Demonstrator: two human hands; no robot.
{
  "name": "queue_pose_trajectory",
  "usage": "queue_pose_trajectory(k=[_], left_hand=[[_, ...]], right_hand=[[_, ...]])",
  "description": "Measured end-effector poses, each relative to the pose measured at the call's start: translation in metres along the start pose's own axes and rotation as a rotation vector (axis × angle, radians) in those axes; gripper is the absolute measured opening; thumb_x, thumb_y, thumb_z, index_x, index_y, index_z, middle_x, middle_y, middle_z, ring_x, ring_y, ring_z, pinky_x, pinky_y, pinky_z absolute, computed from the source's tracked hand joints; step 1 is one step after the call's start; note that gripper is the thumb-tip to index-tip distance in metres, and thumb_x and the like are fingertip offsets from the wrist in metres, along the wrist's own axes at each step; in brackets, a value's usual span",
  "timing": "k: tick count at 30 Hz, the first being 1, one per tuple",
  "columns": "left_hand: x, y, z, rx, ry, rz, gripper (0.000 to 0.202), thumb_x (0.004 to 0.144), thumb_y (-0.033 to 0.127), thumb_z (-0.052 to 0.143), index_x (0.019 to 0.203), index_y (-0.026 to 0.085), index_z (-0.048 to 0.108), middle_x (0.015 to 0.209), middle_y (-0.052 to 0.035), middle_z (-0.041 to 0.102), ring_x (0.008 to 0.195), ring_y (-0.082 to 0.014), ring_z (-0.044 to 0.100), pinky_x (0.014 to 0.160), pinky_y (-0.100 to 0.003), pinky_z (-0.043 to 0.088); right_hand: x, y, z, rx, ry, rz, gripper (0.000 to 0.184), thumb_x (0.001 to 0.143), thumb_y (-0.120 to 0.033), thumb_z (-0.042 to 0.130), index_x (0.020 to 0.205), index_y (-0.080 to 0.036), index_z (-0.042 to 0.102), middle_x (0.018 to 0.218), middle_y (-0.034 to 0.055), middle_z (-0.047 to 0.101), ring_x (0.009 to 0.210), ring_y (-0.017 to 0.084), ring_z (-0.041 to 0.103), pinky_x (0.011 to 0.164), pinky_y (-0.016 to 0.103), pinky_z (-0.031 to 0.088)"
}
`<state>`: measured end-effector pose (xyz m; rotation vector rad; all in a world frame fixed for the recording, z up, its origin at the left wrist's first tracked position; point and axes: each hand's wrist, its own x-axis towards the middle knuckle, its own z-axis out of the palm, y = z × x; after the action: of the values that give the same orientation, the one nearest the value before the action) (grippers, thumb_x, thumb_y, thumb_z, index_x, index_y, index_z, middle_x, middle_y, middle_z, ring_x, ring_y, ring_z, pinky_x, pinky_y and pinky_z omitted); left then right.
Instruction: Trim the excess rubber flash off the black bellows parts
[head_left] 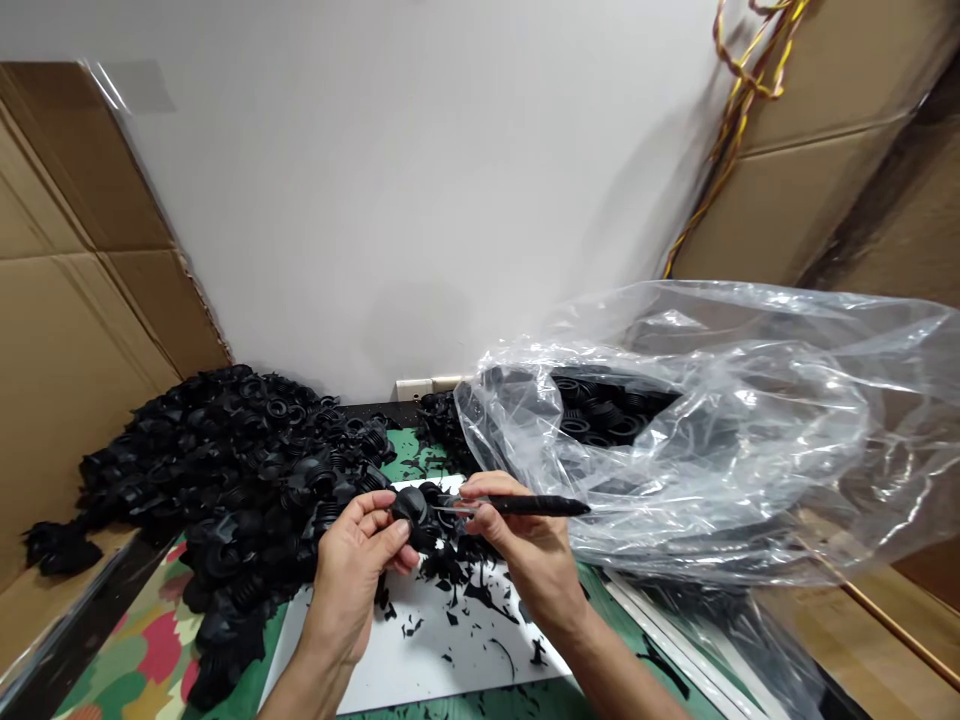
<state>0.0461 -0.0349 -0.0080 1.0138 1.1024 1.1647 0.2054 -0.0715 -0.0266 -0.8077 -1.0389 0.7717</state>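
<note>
- Left hand (352,570) is gripping a black rubber bellows part (410,506) between thumb and fingers, holding it above the far edge of the white board.
- Right hand (525,545) is pinching a black-handled trimming knife (541,506) between thumb and fingers. Its thin shiny tip is at the part; touching or just beside it, cannot tell.
- Both hands are working close together over the white board (420,650).
- Black rubber offcuts (457,590) are lying scattered across the board.
- A heap of black rubber parts (240,480) is sitting just left of the hands, spreading toward the wall.
- A clear plastic bag (675,430) is bulging on the right, with more black parts (600,412) showing through it.
- A green worktop (405,455) is carrying the board and the heap.
- Cardboard sheets (75,300) are lining the left side, and a white wall (375,200) is standing behind, with a wall socket (416,388) low on it.
- A yellow cable (742,90) is hanging at upper right.
</note>
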Motion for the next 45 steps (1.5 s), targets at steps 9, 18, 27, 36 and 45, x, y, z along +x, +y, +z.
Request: queue_pose_trajectory(k=[9,18,27,36,45], left_hand=[[-0.010,-0.001,0.004,-0.051,-0.102,-0.012,0.038,0.057,0.022,0.081,0.090,0.014,0.064,0.072,-0.0013,0.069,0.054,-0.0133,0.064,0.049,-0.022,0.050],[-0.007,-0.001,0.003,-0.068,-0.075,-0.114,0.038,0.056,0.040,0.083,0.071,0.016,0.058,0.048,0.0024,0.063,0.044,-0.0128,0.060,0.046,-0.021,0.045],[-0.006,-0.006,0.002,-0.011,-0.039,-0.056,0.037,0.052,0.040,0.083,0.065,0.015,0.060,0.042,0.0016,0.061,0.041,-0.0105,0.055,0.046,-0.020,0.041],[-0.010,-0.002,0.008,-0.062,-0.030,-0.021,0.036,0.046,0.034,0.086,0.055,0.014,0.058,0.039,0.0051,0.052,0.032,-0.0045,0.039,0.038,-0.018,0.028],[-0.005,0.005,-0.001,-0.171,-0.096,-0.103,0.041,0.048,0.042,0.087,0.056,0.016,0.056,0.035,0.0043,0.049,0.037,-0.0054,0.040,0.042,-0.017,0.029]], right_hand=[[-0.008,0.001,0.011,-0.036,0.051,0.015,0.014,0.077,-0.034,0.072,0.084,-0.022,0.073,0.084,0.0050,0.069,0.075,0.020,0.065,0.068,0.032,0.055],[-0.010,0.002,0.010,-0.146,0.037,-0.031,0.011,0.080,-0.031,0.070,0.083,-0.021,0.071,0.084,0.0058,0.067,0.079,0.021,0.064,0.070,0.034,0.054],[-0.011,0.000,0.013,-0.193,0.017,-0.103,0.008,0.081,-0.028,0.068,0.082,-0.021,0.071,0.079,0.0047,0.068,0.072,0.019,0.063,0.064,0.032,0.052],[-0.010,-0.010,0.014,-0.585,-0.088,-0.472,0.015,0.087,-0.014,0.053,0.081,-0.020,0.065,0.067,0.0057,0.063,0.056,0.016,0.058,0.049,0.027,0.046],[0.008,0.003,-0.008,-0.441,0.116,-0.239,0.011,0.085,-0.030,0.061,0.080,-0.020,0.064,0.075,0.0042,0.060,0.058,0.015,0.056,0.052,0.028,0.047]])
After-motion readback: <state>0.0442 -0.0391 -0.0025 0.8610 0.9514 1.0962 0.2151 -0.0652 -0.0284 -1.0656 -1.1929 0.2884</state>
